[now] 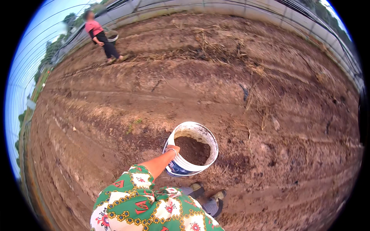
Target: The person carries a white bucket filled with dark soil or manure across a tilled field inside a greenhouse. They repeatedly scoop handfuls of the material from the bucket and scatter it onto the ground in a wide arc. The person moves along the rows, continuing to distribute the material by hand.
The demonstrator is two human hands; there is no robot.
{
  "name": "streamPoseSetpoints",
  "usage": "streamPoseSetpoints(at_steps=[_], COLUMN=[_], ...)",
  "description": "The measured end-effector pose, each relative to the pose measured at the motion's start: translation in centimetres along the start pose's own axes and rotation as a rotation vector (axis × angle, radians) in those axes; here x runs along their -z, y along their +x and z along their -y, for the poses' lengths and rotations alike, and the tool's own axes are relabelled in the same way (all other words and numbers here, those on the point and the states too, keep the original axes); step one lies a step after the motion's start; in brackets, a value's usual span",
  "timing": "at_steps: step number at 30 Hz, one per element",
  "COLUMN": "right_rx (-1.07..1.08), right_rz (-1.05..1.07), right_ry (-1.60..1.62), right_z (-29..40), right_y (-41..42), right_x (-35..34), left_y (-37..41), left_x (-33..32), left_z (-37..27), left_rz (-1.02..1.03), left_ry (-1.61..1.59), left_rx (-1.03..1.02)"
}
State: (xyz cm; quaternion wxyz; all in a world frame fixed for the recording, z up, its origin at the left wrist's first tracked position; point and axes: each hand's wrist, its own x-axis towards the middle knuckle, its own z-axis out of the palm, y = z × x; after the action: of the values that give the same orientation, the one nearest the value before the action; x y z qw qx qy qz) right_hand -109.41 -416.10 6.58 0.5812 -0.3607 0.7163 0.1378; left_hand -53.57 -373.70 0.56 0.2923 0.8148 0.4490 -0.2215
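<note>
My left hand [173, 150] is closed on the near-left rim of a white plastic bucket [214, 150]. A pale band circles its wrist. Dark brown, crumbly soil [193, 150] lies inside the bucket, well below the rim, and dirt smears the inner wall. The outside bears a blue printed label [176, 168]. Just beyond my shoes [219, 195], the bucket appears over the soil; whether it touches the ground is hard to tell. My right hand is out of view.
Ridged brown soil [138, 78] stretches around me. Dry stalks [254, 69] and dark scraps [244, 92] litter it. At far left, another person [96, 31] stands beside a pale bucket [112, 37]. A low sheeted wall [225, 11] edges the plot; hoop frames [23, 75] rise at left.
</note>
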Motion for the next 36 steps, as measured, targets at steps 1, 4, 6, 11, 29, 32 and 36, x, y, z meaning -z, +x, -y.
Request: streamPoseSetpoints(at_steps=[1, 4, 6, 11, 29, 32, 36], right_rx=[0.033, 0.123, 0.196, 0.487, 1.105, 1.312, 1.019], right_rz=[0.006, 0.093, 0.156, 0.327, 0.997, 0.894, 0.814], right_ry=[-0.062, -0.228, -0.328, -0.430, -0.984, -1.331, -1.584], right_z=[3.5, 13.5, 19.7, 33.6, 26.7, 25.9, 22.1], right_y=[0.9, 4.1, 6.5, 13.4, 1.5, 1.1, 6.6], right_x=[0.3, -1.2, -1.8, -3.7, -56.4, -61.7, -67.6], left_y=[-3.0, -9.4, -10.4, -11.4, -4.4, -4.9, -1.6], left_x=[-0.7, 2.2, 1.9, 1.1, 1.8, 2.3, -0.5], left_z=[-1.6, -4.9, -5.3, -7.3, -3.5, -4.4, 0.5], left_rz=[-0.026, -0.049, -0.102, -0.110, -0.360, -0.409, -0.269], left_ry=[-0.007, -0.085, -0.157, -0.237, -0.202, -0.261, -0.551], left_rx=[0.029, 0.103, 0.122, 0.081, -0.123, -0.230, -0.253])
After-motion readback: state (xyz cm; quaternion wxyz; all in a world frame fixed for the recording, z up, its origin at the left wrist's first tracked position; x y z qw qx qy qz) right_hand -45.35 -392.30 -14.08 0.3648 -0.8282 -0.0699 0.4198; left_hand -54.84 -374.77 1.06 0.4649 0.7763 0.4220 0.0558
